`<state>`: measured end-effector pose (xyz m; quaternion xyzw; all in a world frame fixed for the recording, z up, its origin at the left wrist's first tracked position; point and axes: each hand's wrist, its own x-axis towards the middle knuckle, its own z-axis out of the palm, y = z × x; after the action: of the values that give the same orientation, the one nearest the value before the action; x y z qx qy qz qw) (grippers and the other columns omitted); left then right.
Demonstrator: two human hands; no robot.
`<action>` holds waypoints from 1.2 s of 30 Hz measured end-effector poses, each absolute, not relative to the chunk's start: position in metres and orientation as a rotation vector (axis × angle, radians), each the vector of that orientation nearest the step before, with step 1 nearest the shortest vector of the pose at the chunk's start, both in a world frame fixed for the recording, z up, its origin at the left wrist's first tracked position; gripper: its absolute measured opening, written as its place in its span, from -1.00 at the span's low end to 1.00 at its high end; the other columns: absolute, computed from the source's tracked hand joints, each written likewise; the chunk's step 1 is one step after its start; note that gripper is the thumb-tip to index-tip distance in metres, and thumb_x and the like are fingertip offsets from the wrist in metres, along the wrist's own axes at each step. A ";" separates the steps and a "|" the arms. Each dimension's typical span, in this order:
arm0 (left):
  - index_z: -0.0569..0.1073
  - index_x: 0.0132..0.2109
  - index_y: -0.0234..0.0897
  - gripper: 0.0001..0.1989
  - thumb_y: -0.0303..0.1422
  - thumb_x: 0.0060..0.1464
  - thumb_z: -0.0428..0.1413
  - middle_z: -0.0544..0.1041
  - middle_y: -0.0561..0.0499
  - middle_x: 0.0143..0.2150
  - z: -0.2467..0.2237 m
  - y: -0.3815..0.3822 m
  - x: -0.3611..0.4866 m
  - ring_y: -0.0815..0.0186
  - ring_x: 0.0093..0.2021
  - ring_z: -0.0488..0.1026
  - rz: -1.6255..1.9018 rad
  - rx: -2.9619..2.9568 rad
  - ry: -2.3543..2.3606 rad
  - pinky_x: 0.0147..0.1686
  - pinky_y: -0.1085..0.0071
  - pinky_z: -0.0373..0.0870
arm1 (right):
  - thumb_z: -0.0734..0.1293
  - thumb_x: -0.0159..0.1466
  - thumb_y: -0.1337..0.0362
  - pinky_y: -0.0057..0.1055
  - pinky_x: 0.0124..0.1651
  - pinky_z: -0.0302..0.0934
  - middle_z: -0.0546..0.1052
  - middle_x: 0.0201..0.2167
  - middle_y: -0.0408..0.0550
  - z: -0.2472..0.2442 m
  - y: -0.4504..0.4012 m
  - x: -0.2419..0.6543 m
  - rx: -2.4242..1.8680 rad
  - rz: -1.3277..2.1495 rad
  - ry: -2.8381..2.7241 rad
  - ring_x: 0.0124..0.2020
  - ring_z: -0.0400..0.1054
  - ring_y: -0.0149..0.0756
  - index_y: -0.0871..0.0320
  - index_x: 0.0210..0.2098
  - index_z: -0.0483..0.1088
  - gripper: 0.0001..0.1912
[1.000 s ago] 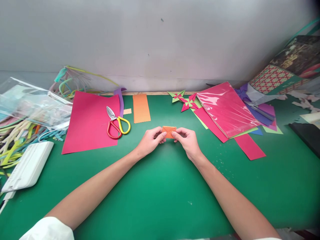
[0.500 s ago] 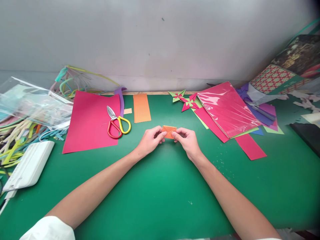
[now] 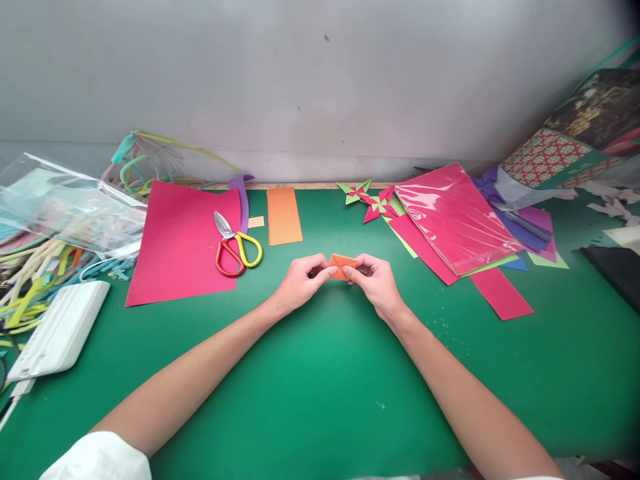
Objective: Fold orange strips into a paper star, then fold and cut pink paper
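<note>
"While you watch through the head camera from afar, what are the hands gripping?"

"Pinched between the left hand [image 3: 300, 283] and the right hand [image 3: 376, 283], the small folded orange paper [image 3: 343, 262] sits straight ahead of me, above the green tabletop [image 3: 320, 387]. I see its long axis run roughly from hand to hand, slightly askew. The left thumb presses near its left end; the right thumb reaches farther in, nearer the middle. I cannot tell how the fingers behind it lie."

"And beyond the hands?"

"Out past the left hand, I have red-and-yellow-handled scissors [image 3: 229, 248] resting partly on a large red paper sheet [image 3: 173, 253], blades toward the wall. Just beside them lie a purple paper strip [image 3: 244, 207] and a flat orange paper rectangle [image 3: 285, 217]. Beyond the right hand, I find folded red-and-green paper stars [image 3: 379, 207] next to a clear-wrapped pack of red paper [image 3: 457, 220], set at an angle over loose coloured sheets."
</note>
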<state>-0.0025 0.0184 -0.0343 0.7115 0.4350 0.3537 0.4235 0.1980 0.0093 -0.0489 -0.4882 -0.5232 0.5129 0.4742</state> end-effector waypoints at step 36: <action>0.41 0.18 -0.24 -0.52 -0.02 0.40 -0.12 0.64 -0.18 -0.21 0.028 0.048 -0.055 -0.03 -0.17 0.60 0.191 2.347 1.921 -0.21 0.21 0.40 | 0.49 0.24 0.12 -0.23 -0.23 0.40 0.56 -0.41 -0.12 -0.037 0.027 0.230 -1.218 0.871 -1.228 -0.35 0.48 -0.16 0.03 0.11 0.45 -0.54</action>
<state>-0.0548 0.0482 0.0279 0.7712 0.6314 0.0628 0.0513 0.2300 0.0267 -0.0373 -0.5181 -0.5225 0.3707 0.5667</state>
